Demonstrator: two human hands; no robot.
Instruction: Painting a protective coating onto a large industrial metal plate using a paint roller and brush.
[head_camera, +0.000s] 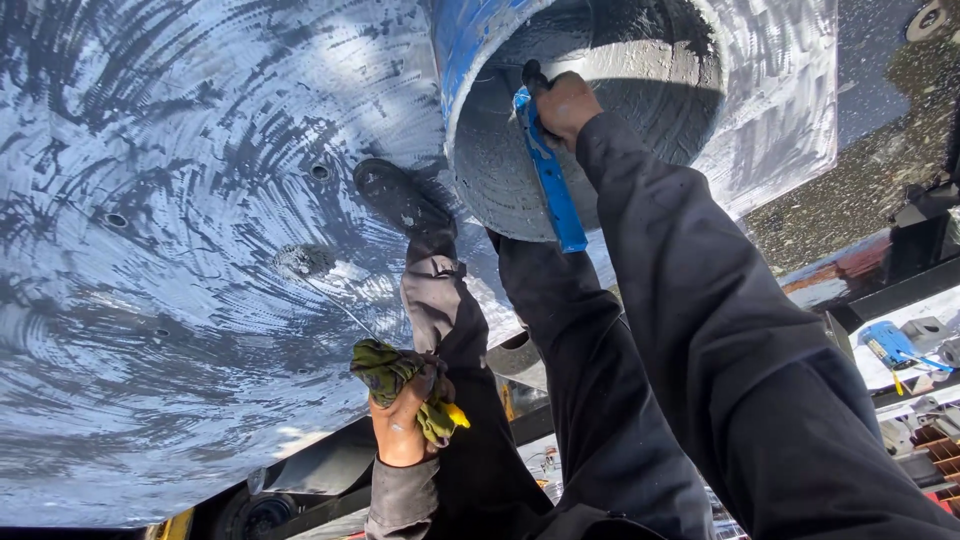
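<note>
A dark long sleeve fills the lower right of the view, nearest the camera, running up from the bottom edge to the right hand. That hand is closed around the dark handle of a long blue flat-bladed scraper tool, which hangs down along the inner wall of a wide grey metal cylinder with a blue-painted outer rim. The hand and the top of the tool sit inside the cylinder's mouth; the blade's lower end crosses over the cylinder's lip.

Lower in the view, the left hand is clenched on a crumpled olive-green rag with a yellow tip, held in front of the person's grey trouser leg. The two hands are well apart, one high, one low.

A black work boot is planted on a large, silvery metal surface covered in swirling grind marks, which takes up the whole left side. Small bolt holes dot that surface.

At the far right edge, below, lies a blue hand power tool on a pale surface beside dark steel framing.
</note>
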